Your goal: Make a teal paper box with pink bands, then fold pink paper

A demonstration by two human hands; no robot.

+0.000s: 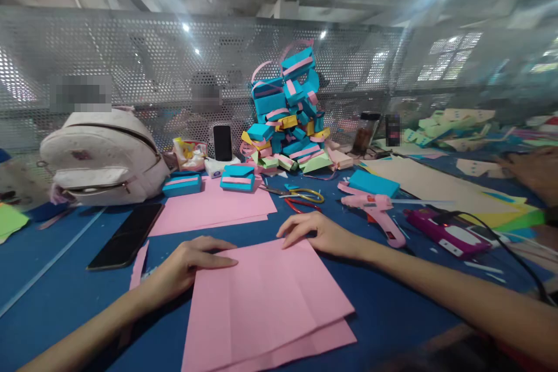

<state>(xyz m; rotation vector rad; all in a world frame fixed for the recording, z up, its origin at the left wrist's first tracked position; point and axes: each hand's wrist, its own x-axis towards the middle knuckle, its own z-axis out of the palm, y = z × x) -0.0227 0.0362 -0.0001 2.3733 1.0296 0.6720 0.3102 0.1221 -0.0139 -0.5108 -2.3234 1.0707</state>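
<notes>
A folded sheet of pink paper (265, 302) with faint creases lies in front of me, its lower layer showing along the near right edge. My left hand (196, 261) grips its upper left corner, thumb on top and fingers along the far edge. At the upper right corner, my right hand (305, 229) has bent fingers holding the far edge. Just beyond are scissors (305, 200) with red and yellow handles. A pink glue gun (377, 212) lies to the right of my right hand. A pink paper strip (139, 264) is beside my left wrist.
A black phone (126, 235) and a white backpack (104, 157) are on the left. More pink paper (213, 203) bears small blue paper bags (238, 179). A tall pile of paper bags (288, 116) stands behind. A purple device with a cable (449, 232) and another person's hand (532, 171) are right.
</notes>
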